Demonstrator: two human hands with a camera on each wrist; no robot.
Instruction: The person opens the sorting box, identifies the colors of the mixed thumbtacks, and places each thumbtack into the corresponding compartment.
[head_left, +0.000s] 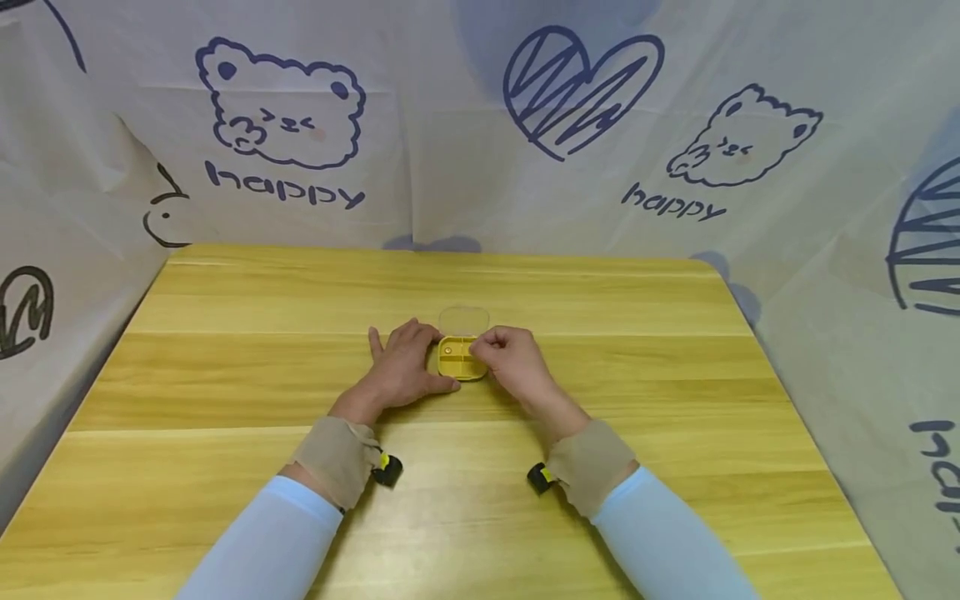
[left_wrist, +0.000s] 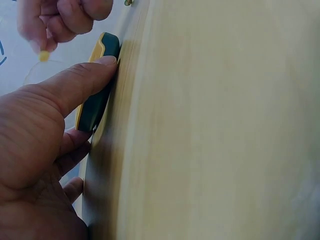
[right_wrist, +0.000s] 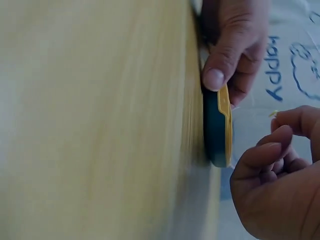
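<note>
A small pill box (head_left: pixel 471 377) with yellow compartments and a dark green outer shell lies on the table, its clear lid (head_left: pixel 464 320) standing open on the far side. My left hand (head_left: pixel 405 362) grips the box from the left, thumb on the near side and fingers at the far side. One small round piece shows in the far left compartment. Over the right half of the box is my right hand (head_left: pixel 517 360), thumb and forefinger pinching a tiny yellow pill (left_wrist: pixel 44 56). In the right wrist view, that pinch is raised off the box's yellow rim (right_wrist: pixel 226 107).
The wood-grain table (head_left: pixel 465 500) extends around the box on all sides. White cloth (head_left: pixel 435 125) with drawn bears and hearts hangs behind it and along both sides. Each wrist carries a small black camera (head_left: pixel 387 470) on a beige band.
</note>
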